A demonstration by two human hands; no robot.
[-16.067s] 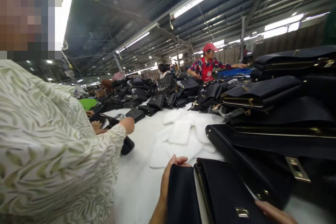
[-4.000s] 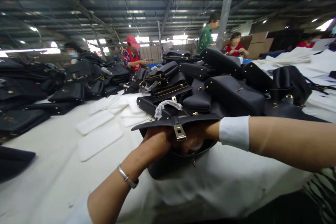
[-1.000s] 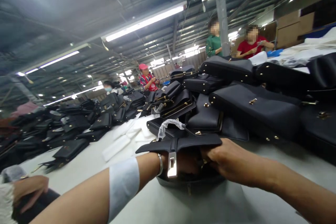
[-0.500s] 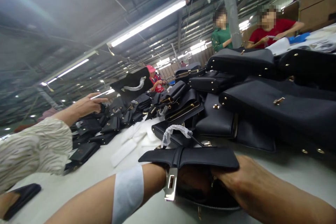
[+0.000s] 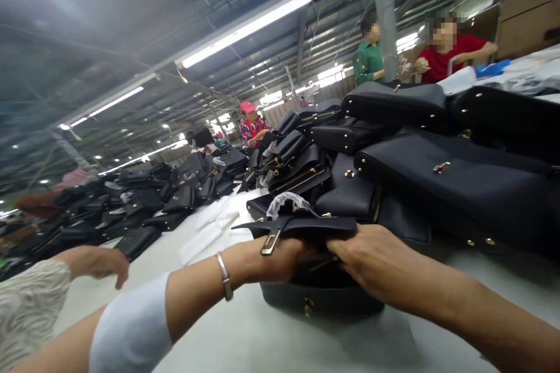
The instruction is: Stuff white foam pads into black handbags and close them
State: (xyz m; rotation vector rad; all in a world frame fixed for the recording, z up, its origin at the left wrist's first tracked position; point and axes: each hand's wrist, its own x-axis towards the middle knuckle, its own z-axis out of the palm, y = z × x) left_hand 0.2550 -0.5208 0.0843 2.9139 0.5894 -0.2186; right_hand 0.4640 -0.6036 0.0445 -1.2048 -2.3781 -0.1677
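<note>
A black handbag [image 5: 324,298] stands upright on the pale table in front of me, its mouth open toward me. Its flap [image 5: 315,225] with a gold clasp plate lies above my wrists, and the handle [image 5: 286,203] is wrapped in clear plastic. My left hand [image 5: 280,259] reaches into the bag's mouth; its fingers are hidden inside. At the bag's right upper edge, my right hand [image 5: 365,253] is closed on the rim, with some fingertips out of sight.
Black bags [image 5: 455,175] are heaped on the right, and more [image 5: 144,201] cover the far left. White sheets [image 5: 214,227] lie on the table [image 5: 227,335] between them. A co-worker's hand [image 5: 94,262] is at the left. Other people stand behind the heaps.
My left hand has drawn partly back, so its wrist bracelet now shows. The bag has tipped and its flap sits higher. The co-worker's hand came down, and the bag it held up is gone from there.
</note>
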